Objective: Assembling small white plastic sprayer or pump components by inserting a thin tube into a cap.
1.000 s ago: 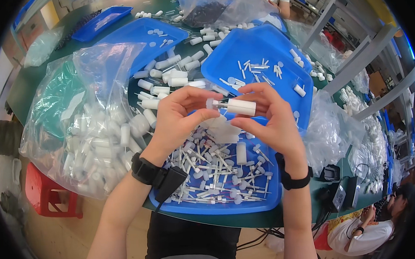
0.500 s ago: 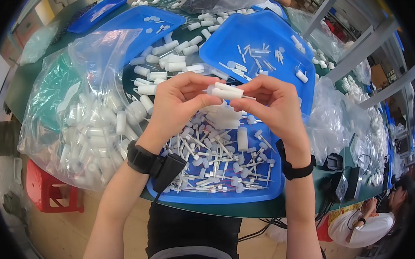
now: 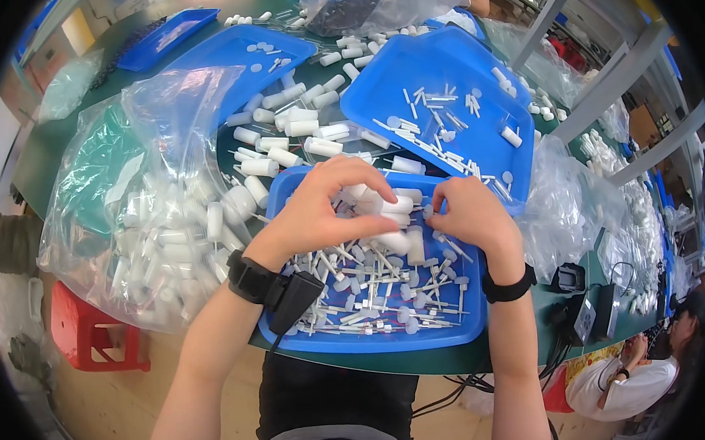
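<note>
My left hand (image 3: 324,209) curves over a small heap of white plastic cylinders (image 3: 399,203) at the back of a blue tray (image 3: 375,342). Its thumb and fingers are apart around the heap; one cylinder below the thumb is blurred. My right hand (image 3: 472,212) has its fingers bent together at the tray's back right, beside a translucent round cap (image 3: 428,211). What lies between those fingertips is hidden. Thin rods with translucent caps (image 3: 372,287) fill the tray, and one white cylinder (image 3: 415,244) stands among them.
A clear bag of white cylinders (image 3: 162,238) lies left of the tray. Behind are loose cylinders (image 3: 300,127) and a tilted blue tray (image 3: 362,92) with small rods. Metal posts (image 3: 601,95) rise at right, near black devices (image 3: 581,315). A red stool (image 3: 95,329) stands lower left.
Both hands held a white cylinder with a rod and cap between them above the tray. Now they have lowered and separated, the left over the cylinder heap, the right among the capped rods.
</note>
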Action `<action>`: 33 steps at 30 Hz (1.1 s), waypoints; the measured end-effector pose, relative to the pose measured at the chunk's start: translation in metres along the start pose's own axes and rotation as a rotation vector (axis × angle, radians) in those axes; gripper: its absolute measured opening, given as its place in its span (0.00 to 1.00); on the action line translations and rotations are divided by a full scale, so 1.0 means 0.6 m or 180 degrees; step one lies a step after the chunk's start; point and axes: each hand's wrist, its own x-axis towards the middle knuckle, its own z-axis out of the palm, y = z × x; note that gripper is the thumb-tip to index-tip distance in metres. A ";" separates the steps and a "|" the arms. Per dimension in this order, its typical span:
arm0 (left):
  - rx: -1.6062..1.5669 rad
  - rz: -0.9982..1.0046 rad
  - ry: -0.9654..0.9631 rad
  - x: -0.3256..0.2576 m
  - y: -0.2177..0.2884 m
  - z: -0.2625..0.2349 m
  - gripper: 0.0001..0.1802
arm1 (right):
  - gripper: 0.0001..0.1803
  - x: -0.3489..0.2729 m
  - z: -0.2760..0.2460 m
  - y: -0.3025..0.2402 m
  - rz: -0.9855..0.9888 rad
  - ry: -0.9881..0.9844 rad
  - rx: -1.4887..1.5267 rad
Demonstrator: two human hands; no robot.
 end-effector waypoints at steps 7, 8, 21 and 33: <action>-0.0683 -0.0589 0.0598 0.002 0.010 0.001 0.20 | 0.07 -0.021 -0.068 -0.086 -0.0324 0.1261 0.0329; -0.0786 -0.0540 0.0765 0.002 0.008 0.006 0.21 | 0.07 -0.013 -0.064 -0.102 -0.0528 0.1302 0.0298; -0.2588 -0.1322 0.3098 0.000 -0.042 -0.010 0.11 | 0.13 0.259 -0.062 -0.163 -0.1036 0.0927 0.2165; -0.2427 -0.1564 0.3034 -0.015 -0.042 -0.010 0.12 | 0.22 0.429 0.033 -0.167 -0.0933 -0.0613 -0.0264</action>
